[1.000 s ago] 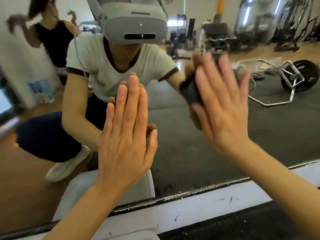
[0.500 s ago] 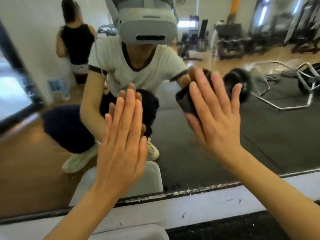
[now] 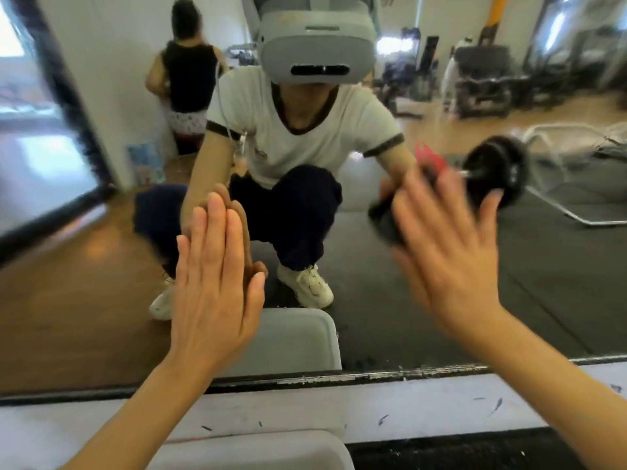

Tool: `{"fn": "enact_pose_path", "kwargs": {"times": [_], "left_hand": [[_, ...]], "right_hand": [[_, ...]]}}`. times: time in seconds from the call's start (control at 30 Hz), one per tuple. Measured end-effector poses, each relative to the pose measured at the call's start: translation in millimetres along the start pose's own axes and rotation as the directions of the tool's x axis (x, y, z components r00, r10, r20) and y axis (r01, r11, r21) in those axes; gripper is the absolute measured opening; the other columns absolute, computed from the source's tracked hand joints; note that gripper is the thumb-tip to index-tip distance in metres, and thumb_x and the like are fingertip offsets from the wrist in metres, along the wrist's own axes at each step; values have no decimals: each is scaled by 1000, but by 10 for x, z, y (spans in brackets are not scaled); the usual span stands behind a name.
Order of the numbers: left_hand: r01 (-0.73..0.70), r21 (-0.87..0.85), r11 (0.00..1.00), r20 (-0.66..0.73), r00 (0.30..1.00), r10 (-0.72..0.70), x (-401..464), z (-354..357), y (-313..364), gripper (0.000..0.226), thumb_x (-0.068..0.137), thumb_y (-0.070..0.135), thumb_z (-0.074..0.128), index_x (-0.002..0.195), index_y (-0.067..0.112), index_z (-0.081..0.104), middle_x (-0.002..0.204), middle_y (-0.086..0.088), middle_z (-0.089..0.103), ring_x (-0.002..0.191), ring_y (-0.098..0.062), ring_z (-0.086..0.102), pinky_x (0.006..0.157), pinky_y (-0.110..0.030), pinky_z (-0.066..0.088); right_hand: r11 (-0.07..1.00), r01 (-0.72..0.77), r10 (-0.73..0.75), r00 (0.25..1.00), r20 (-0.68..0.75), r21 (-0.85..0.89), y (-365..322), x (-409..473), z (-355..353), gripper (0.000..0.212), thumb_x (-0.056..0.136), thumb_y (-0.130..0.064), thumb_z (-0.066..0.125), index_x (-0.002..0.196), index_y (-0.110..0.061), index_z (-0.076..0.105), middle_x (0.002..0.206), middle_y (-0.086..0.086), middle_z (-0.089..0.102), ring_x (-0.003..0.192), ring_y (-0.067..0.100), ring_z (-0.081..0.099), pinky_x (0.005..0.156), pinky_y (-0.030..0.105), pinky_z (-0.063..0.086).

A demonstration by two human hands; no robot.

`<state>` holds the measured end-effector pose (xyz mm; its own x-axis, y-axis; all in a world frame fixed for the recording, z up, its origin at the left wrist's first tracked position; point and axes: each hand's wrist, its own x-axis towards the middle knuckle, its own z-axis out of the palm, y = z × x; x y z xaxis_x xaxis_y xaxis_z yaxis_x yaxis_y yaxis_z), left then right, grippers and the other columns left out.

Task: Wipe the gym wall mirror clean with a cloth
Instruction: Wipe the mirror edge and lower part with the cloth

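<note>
The wall mirror (image 3: 424, 317) fills most of the view and reflects a crouching person and the gym behind. My left hand (image 3: 213, 286) lies flat on the glass with its fingers straight and together. My right hand (image 3: 448, 245) is spread flat, pressing a dark cloth (image 3: 383, 222) against the mirror. Only the cloth's left edge shows past the hand. The right hand and the cloth are blurred.
A white ledge (image 3: 407, 405) runs under the mirror's bottom edge. The rim of a grey tub (image 3: 258, 449) sits below it at the bottom centre. Dark floor matting (image 3: 458, 452) lies to the tub's right.
My right hand has slid the cloth down the glass. My view has swung left and dropped a little. My left hand stays flat on the mirror.
</note>
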<state>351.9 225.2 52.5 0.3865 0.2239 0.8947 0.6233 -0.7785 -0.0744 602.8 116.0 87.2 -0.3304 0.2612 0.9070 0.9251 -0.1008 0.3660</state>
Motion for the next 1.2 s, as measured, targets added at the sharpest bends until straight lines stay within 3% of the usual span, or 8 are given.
{"fn": "enact_pose_path", "kwargs": {"times": [0.17,0.3,0.4,0.63,0.77,0.9,1.1,1.2], "left_hand": [[-6,1,1000,7,1000,6,-1,-9,5,76,102,25,36,159,10,-12,165,1,-26,155,-18,-16,126,-36,-8],[-16,1,1000,5,1000,16,0,-8,-14,77,102,24,37,159,11,-13,165,1,-26,155,-19,-15,126,-38,-6],[-32,-9,999,2,999,32,-2,-9,-15,76,102,25,36,159,12,-13,165,1,-26,155,-19,-15,126,-38,-6],[-25,-2,1000,6,1000,25,-8,-6,-22,77,102,24,37,158,13,-15,164,1,-27,154,-18,-16,126,-38,-7],[-24,-29,999,22,999,25,4,-39,-14,77,102,23,39,159,12,-13,165,1,-25,155,-19,-14,126,-38,-5],[-32,-60,998,44,998,35,-57,-159,-149,75,103,22,37,160,12,-11,166,4,-23,155,-17,-13,126,-37,-6],[101,18,995,-1,995,-101,-139,-269,-528,68,101,22,36,158,2,4,167,-4,-20,154,-14,-16,125,-35,-8],[45,6,999,19,999,-45,-135,-265,-548,76,102,25,35,160,15,-12,165,8,-25,154,-15,-17,125,-36,-8]], "right_hand": [[961,-258,271,945,-181,96,-199,534,78,47,105,-17,42,150,-2,38,157,24,34,150,38,15,121,44,-8],[984,160,-143,973,182,-81,-480,-681,143,78,92,-11,51,161,-14,14,169,2,1,156,23,0,123,47,1],[927,366,-330,902,277,-87,-391,-855,79,67,100,-7,31,162,-14,7,169,2,-4,156,23,-3,123,44,0],[977,-173,196,961,-193,126,-572,661,216,47,103,-10,56,148,-9,43,153,14,44,146,39,26,122,47,0],[991,114,-107,990,96,-72,-883,-408,290,67,100,-6,41,161,-15,15,169,5,3,156,24,0,124,46,-3],[950,303,-270,914,304,-68,-839,-994,195,74,94,0,30,162,-16,7,169,2,-3,156,23,-4,124,45,-5],[906,-328,356,932,-61,266,-1334,390,350,50,105,-15,42,153,-9,29,160,8,30,153,21,8,124,47,-2],[967,-153,169,983,-65,206,-1508,693,378,50,104,-15,45,152,-10,32,156,3,42,149,21,25,124,42,1]]}}
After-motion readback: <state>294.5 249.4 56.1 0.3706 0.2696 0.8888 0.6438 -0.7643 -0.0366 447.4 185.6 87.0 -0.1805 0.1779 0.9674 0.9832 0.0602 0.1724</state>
